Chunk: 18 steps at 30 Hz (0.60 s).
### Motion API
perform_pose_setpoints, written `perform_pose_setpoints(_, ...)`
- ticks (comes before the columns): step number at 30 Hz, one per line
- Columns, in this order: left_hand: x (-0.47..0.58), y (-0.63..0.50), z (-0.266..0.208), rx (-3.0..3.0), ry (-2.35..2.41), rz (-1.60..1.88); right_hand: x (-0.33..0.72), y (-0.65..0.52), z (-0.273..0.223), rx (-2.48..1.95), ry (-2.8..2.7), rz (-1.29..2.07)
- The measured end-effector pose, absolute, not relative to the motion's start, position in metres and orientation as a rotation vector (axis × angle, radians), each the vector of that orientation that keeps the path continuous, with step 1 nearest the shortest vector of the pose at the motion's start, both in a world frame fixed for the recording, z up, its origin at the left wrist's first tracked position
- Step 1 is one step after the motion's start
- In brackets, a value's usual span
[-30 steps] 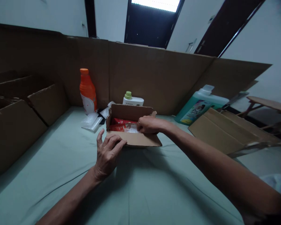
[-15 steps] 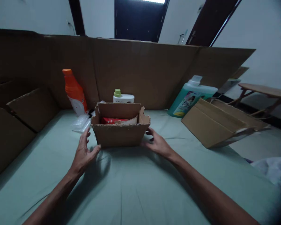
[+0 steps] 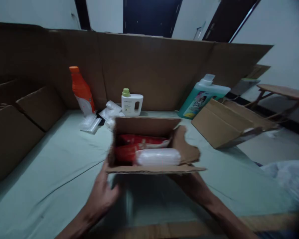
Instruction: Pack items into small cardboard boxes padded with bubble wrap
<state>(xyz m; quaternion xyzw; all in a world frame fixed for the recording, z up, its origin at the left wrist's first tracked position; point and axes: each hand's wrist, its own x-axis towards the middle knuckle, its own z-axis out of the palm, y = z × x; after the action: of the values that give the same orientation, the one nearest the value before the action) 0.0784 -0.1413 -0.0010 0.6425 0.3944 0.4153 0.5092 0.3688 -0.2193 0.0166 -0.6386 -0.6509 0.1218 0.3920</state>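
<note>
A small open cardboard box (image 3: 147,124) is held up off the green cloth between my two hands. Inside lie red packets (image 3: 126,152) and a roll of something wrapped in clear plastic (image 3: 158,157). My left hand (image 3: 103,192) grips the box's near left corner, its thumb blurred by motion. Under the front right side is my right hand (image 3: 189,184), with the box covering its fingers. One flap on the box's right side is bent outward.
Along the back stand an orange bottle (image 3: 81,89), bubble wrap (image 3: 111,113), a white bottle with a green cap (image 3: 132,103) and a teal jug (image 3: 201,98). Another cardboard box (image 3: 220,122) leans at right. Cardboard boxes (image 3: 17,139) line the left, and a cardboard wall (image 3: 149,69) rises behind.
My hands have taken hold of the box, lifted it and brought it nearer to me and slightly right. The white bottle and bubble wrap behind it now show fully.
</note>
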Motion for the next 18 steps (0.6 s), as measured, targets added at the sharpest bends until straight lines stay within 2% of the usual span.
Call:
perform_pose_setpoints(4, 0.018, -0.140, -0.007, 1.373, 1.295, 1.108, 0.296, -0.194, 0.012, -1.495, -1.730, 0.308)
perform_pose_setpoints(7, 0.000, -0.136, -0.009, 1.309, 1.379, 1.124, 0.275, -0.183, 0.008, -1.408, -1.801, 0.347)
perform_pose_setpoints(13, 0.002, -0.142, -0.020, 1.258, 1.356, 1.136, 0.317, -0.206, 0.002, -1.429, -1.874, 0.628)
perform_pose_setpoints(18, -0.023, -0.152, -0.042, 1.321, 1.310, 1.149, 0.343, -0.178, -0.009, -1.365, -1.833, 0.904)
